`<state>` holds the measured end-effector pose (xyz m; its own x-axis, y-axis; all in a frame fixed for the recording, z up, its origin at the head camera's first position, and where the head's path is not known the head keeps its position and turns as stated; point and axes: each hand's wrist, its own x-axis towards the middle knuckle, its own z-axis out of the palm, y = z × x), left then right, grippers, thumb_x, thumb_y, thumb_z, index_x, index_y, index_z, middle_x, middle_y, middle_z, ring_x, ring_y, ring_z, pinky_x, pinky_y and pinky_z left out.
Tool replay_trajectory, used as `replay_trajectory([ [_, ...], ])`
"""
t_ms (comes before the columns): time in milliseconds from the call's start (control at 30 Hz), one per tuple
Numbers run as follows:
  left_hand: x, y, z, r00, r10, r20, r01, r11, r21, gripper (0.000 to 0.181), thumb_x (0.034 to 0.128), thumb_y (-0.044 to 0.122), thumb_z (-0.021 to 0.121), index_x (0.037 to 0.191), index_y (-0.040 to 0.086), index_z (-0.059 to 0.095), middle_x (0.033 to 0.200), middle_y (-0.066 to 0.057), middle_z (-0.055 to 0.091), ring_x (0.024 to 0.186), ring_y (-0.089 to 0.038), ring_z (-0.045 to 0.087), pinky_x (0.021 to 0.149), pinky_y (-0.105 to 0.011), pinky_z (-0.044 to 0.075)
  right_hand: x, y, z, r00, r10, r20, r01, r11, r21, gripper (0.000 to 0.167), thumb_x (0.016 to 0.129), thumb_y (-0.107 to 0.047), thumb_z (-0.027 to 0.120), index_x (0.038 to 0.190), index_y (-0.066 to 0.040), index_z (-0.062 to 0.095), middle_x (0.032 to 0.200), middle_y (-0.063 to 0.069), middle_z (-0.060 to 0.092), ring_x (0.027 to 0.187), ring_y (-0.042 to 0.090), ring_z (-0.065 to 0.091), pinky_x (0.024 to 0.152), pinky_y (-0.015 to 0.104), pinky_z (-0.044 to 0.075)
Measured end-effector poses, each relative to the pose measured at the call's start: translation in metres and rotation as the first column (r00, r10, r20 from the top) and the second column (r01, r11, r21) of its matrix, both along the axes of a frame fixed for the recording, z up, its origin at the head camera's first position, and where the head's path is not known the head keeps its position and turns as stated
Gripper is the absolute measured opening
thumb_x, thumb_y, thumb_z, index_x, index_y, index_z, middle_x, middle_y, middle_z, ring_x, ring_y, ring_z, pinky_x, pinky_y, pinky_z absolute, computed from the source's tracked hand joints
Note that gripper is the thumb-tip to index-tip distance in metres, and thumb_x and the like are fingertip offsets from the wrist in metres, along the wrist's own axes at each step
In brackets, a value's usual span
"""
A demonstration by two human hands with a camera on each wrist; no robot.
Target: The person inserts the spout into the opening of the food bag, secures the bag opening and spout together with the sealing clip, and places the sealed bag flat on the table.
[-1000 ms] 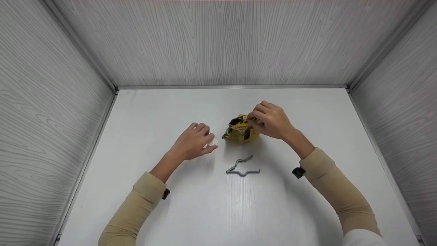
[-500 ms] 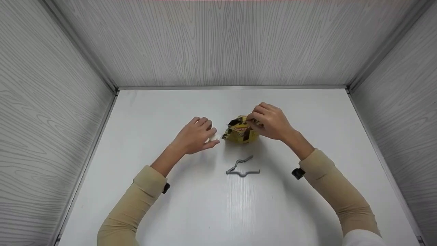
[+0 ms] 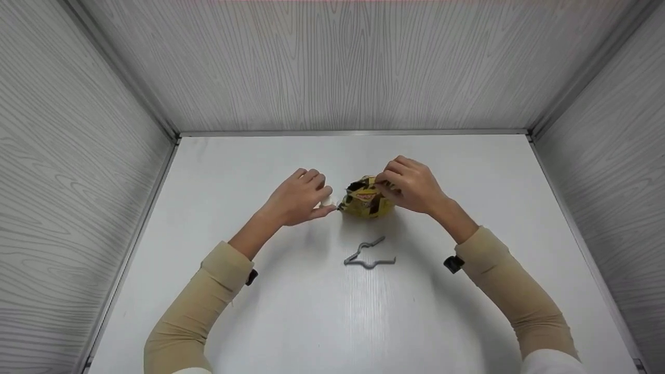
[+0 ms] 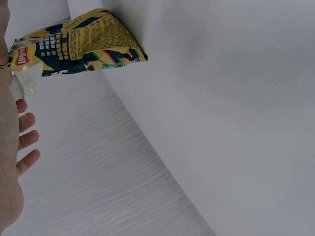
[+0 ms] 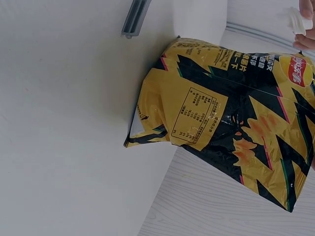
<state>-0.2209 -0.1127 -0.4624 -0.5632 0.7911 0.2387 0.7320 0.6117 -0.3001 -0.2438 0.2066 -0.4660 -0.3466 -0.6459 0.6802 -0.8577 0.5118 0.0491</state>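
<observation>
A black-and-yellow crisp bag [image 3: 366, 200] stands on the table with its dark mouth gaping at the top. My right hand [image 3: 410, 184] pinches the bag's upper edge on the right; the right wrist view shows the crinkled bag [image 5: 211, 118] large. Just left of the bag, my left hand [image 3: 298, 198] holds a small white piece [image 3: 326, 201] between thumb and fingers. This white piece [image 4: 28, 78] looks ridged in the left wrist view, but its kind is unclear. Nearer the person, a grey bag clip [image 3: 368, 257] lies unfolded on the table.
The white table [image 3: 332, 322] is bounded by grey wood-grain panels, with the back panel [image 3: 332, 67] behind the bag. One end of the grey clip [image 5: 135, 18] shows at the top of the right wrist view.
My left hand has moved up and slightly right, bringing the white piece close to the bag's left side. The right hand and bag have barely shifted; the clip lies still.
</observation>
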Motion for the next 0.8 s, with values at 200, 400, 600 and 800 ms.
replay_trajectory([
  [200, -0.004, 0.003, 0.007, 0.999, -0.025, -0.039, 0.025, 1.000, 0.007, 0.046, 0.1085, 0.055, 0.049, 0.108, 0.012, 0.064, 0.111, -0.009, 0.066, 0.113, -0.028, 0.063, 0.100, -0.043, 0.054, -0.001, 0.001, -0.001, 1.000, -0.001, -0.011, 0.001, 1.000, 0.005, 0.010, 0.091, -0.012, 0.082, 0.096, -0.011, 0.074, 0.087, 0.008, 0.072, 0.082, 0.025, 0.067, 0.074, 0.040, 0.059],
  [400, -0.009, 0.006, 0.015, 0.997, -0.039, -0.073, 0.040, 0.999, 0.014, 0.047, 0.1089, 0.056, 0.047, 0.107, 0.012, 0.064, 0.109, -0.009, 0.067, 0.112, -0.029, 0.064, 0.099, -0.042, 0.054, -0.001, 0.001, -0.002, 1.000, 0.002, -0.013, -0.002, 1.000, 0.002, 0.007, 0.096, -0.016, 0.077, 0.095, -0.010, 0.074, 0.088, 0.008, 0.072, 0.083, 0.026, 0.067, 0.075, 0.040, 0.059],
  [600, -0.013, 0.010, 0.023, 0.995, -0.032, -0.095, 0.036, 0.998, 0.043, 0.047, 0.1089, 0.055, 0.048, 0.108, 0.011, 0.065, 0.110, -0.010, 0.067, 0.112, -0.029, 0.064, 0.097, -0.043, 0.054, 0.000, 0.001, -0.001, 1.000, -0.005, 0.011, 0.005, 1.000, -0.001, 0.008, 0.092, -0.013, 0.081, 0.096, -0.010, 0.075, 0.089, 0.008, 0.074, 0.084, 0.026, 0.068, 0.076, 0.041, 0.060],
  [800, -0.016, 0.012, 0.026, 0.995, -0.028, -0.100, 0.034, 0.998, 0.059, 0.047, 0.1085, 0.054, 0.049, 0.109, 0.011, 0.066, 0.111, -0.010, 0.068, 0.113, -0.030, 0.064, 0.099, -0.043, 0.054, 0.000, 0.000, 0.000, 0.999, -0.007, 0.033, 0.007, 1.000, 0.008, 0.007, 0.092, -0.012, 0.081, 0.096, -0.009, 0.075, 0.088, 0.008, 0.074, 0.084, 0.026, 0.068, 0.076, 0.042, 0.060],
])
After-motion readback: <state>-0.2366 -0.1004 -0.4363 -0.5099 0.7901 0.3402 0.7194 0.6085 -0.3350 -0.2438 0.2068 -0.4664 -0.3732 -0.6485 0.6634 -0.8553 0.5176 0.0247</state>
